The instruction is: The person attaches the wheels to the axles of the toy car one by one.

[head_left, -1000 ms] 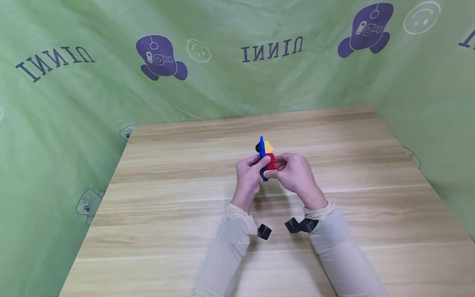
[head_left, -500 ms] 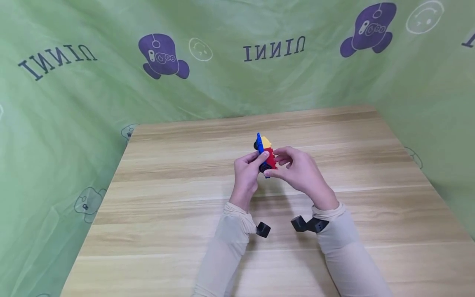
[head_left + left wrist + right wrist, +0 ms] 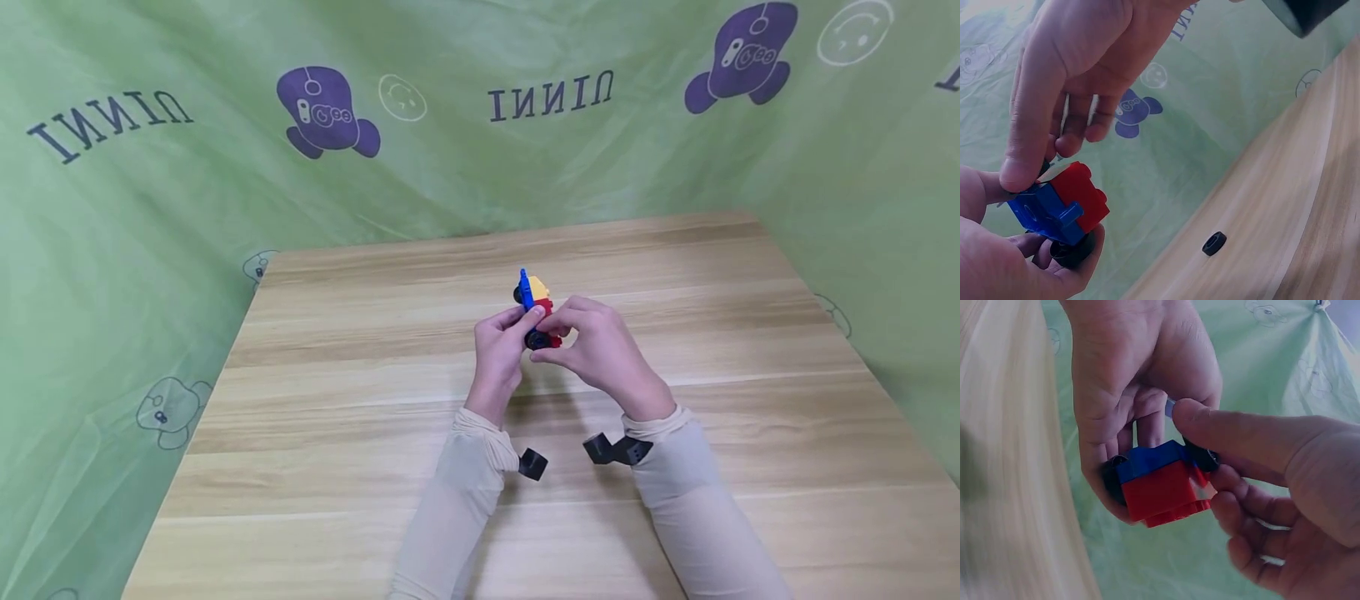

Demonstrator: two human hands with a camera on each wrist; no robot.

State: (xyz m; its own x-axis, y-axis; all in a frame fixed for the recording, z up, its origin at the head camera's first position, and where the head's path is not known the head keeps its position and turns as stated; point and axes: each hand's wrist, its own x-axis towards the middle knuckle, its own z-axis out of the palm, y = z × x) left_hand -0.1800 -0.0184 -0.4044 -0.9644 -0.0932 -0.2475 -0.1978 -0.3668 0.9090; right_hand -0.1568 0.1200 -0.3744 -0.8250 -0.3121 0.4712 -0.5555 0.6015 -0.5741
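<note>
A small toy car (image 3: 538, 289) made of building blocks, with a blue base, red and yellow blocks and black wheels, is held above the table, tilted nose up. My left hand (image 3: 498, 358) grips it by the base and red block, thumb on the near side. The right hand (image 3: 606, 350) has its thumb and fingers around the near wheel (image 3: 537, 340), pinching it. In the right wrist view, the car's red end (image 3: 1163, 492) faces the camera between both hands. The left wrist view shows a loose black wheel (image 3: 1214, 244) on the table.
The wood-grain table (image 3: 315, 433) stretches out around the hands. Green printed cloth (image 3: 450, 175) hangs behind it and at its sides. Black cameras (image 3: 532, 465) are strapped to both wrists.
The car rose slightly and tilted left. My right fingers moved from the red block's studded side, lifting away, then down over the near wheel. The left hand kept its hold.
</note>
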